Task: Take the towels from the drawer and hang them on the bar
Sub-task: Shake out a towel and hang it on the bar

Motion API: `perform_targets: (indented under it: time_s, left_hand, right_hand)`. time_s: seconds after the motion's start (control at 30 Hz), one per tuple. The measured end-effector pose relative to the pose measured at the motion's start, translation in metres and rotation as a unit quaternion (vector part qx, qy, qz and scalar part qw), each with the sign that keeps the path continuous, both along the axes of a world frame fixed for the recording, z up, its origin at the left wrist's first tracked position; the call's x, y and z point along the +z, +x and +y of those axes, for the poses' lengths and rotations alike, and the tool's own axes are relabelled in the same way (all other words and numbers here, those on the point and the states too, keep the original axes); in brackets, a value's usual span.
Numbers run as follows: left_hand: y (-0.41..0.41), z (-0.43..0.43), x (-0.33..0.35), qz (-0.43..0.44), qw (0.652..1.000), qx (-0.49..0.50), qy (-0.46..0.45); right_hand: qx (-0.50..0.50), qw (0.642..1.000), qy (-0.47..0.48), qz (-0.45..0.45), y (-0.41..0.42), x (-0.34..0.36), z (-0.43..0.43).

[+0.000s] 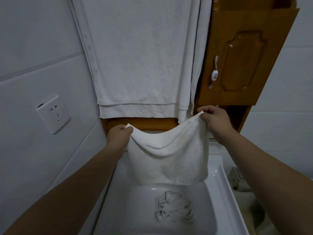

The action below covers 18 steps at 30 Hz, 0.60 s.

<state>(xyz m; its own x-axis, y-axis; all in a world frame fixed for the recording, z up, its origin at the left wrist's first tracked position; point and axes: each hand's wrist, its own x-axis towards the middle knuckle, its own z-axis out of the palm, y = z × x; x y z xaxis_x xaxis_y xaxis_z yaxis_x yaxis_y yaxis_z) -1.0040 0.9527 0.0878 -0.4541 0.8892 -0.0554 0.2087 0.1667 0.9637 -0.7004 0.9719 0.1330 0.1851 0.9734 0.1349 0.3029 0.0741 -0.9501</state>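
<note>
A small white towel point(171, 158) hangs spread between my two hands over the white sink point(218, 182). My left hand point(118, 134) pinches its upper left corner. My right hand point(215, 119) pinches its upper right corner, a little higher. The towel sags in the middle and its lower edge drops into the basin. Above it, large white towels point(140, 56) hang down the wall in layers; the bar that carries them is out of view. No drawer shows.
A wooden cabinet door point(243, 61) with a ceramic handle point(213, 73) stands at the upper right. A wall socket point(53, 114) sits on the white tiles at the left. A metal fitting point(237, 178) lies right of the sink.
</note>
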Motion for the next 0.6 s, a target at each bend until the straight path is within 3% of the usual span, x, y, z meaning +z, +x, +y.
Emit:
perform_targets:
  time_s: [0.3, 0.43, 0.6]
  left_hand:
    - [-0.004, -0.004, -0.006, 0.118, 0.991, -0.015, -0.062]
    - [0.021, -0.013, 0.007, 0.136, 0.987, -0.083, -0.002]
    - [0.061, -0.027, 0.026, 0.112, 0.977, -0.176, 0.041]
  right_hand:
    - [0.077, 0.996, 0.010, -0.032, -0.025, 0.019, -0.004]
    - [0.121, 0.992, -0.028, -0.021, -0.039, 0.019, -0.003]
    - [0.058, 0.997, -0.053, -0.025, -0.055, 0.019, -0.001]
